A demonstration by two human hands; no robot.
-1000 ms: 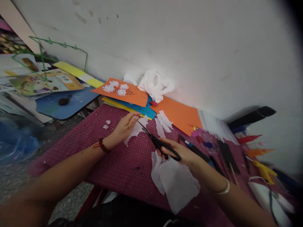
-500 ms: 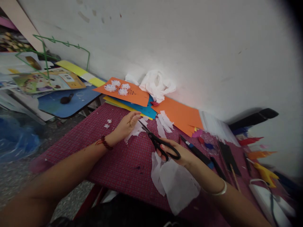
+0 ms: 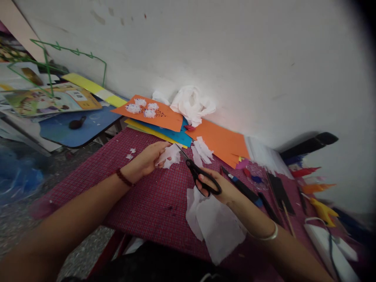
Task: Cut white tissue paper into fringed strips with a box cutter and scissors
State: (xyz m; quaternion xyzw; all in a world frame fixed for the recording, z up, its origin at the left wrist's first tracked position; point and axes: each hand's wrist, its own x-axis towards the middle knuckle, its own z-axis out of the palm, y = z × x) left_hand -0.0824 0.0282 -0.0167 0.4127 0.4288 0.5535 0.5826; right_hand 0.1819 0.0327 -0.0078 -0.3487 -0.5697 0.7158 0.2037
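Scissors (image 3: 191, 167), one pair, occupy the right hand (image 3: 222, 187).

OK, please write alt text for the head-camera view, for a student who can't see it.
A right hand holds black-handled scissors beside a ragged piece of thin white paper in the left hand, above a dark-red checked tablecloth. Loose white sheets lie in the foreground; farther back, an orange sheet carries four white tufts.
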